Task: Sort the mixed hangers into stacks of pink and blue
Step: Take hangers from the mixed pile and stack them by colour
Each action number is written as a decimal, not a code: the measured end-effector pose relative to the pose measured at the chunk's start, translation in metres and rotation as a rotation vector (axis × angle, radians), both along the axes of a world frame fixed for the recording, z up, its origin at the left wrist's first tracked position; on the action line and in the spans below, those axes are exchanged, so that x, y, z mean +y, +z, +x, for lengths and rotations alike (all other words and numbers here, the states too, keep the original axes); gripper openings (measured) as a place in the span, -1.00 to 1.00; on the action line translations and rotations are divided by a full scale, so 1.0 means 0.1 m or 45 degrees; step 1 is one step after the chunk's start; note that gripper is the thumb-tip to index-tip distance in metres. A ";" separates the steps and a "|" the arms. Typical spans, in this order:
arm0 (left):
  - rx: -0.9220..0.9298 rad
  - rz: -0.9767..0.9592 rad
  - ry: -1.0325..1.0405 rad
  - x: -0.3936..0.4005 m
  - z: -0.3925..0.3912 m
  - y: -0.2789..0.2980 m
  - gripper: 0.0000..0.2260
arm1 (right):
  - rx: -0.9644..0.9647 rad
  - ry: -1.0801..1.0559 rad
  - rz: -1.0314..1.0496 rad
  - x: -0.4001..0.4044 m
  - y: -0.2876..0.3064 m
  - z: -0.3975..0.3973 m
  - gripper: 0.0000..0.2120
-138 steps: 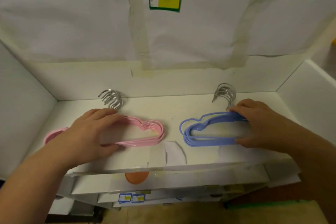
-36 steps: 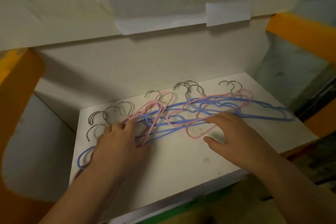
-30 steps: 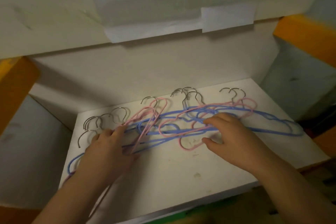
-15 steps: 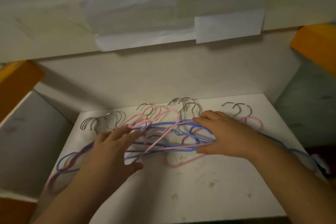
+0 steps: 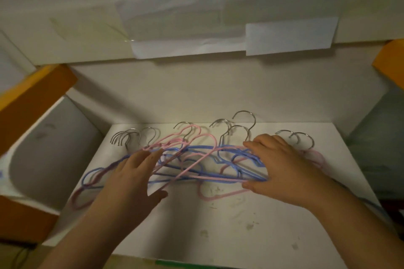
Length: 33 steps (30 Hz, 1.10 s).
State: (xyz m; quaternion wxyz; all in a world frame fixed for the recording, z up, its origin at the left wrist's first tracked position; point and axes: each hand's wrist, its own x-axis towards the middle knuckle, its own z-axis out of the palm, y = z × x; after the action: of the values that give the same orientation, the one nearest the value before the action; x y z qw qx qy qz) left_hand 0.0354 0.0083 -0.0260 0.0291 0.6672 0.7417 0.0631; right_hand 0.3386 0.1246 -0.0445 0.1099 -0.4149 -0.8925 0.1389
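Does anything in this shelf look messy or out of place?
Yes. The hangers lie in one tangled heap, pink and blue frames crossing each other and hooks pointing unevenly, not in separate stacks. The white shelf floor also carries dark smudges and scuff marks near the front.

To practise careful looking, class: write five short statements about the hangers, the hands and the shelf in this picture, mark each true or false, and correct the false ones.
1. The pink hangers and blue hangers lie tangled in one pile. True.
2. The right hand grips several hangers. True.
3. The left hand is clenched in a fist away from the pile. False: its fingers are extended and lie on the hangers.
4. The metal hooks point toward the person. False: they point toward the back wall.
5. The white shelf has smudges on it. True.
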 end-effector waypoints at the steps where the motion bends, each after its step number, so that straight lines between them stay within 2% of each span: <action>1: 0.002 0.013 0.031 -0.03 0.00 0.00 -0.15 | 0.023 0.000 -0.008 -0.02 -0.01 0.01 -0.28; 6: 0.066 0.013 0.117 -0.27 -0.10 0.07 -0.19 | 0.070 -0.005 0.036 -0.14 -0.08 -0.11 -0.29; 9: 0.003 0.028 0.156 -0.51 -0.17 0.15 -0.20 | 0.112 0.032 0.036 -0.28 -0.04 -0.32 -0.28; 17: -0.069 0.140 0.153 -1.55 -0.53 0.34 -0.23 | 0.003 0.176 0.054 -1.05 0.27 -1.11 -0.21; 25: -0.087 0.191 0.170 -3.01 -1.37 0.47 -0.28 | -0.036 0.328 0.021 -2.35 0.42 -2.22 -0.28; 33: -0.061 0.224 0.391 -3.80 -2.38 0.41 -0.23 | -0.107 0.395 -0.054 -3.10 0.52 -3.18 -0.29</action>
State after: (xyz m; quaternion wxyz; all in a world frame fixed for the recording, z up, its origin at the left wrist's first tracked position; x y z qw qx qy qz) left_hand -0.2023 -0.3717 0.0152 -0.0219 0.5445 0.8254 0.1473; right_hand 0.0204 -0.1851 0.0078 0.0408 -0.2797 -0.9465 0.1555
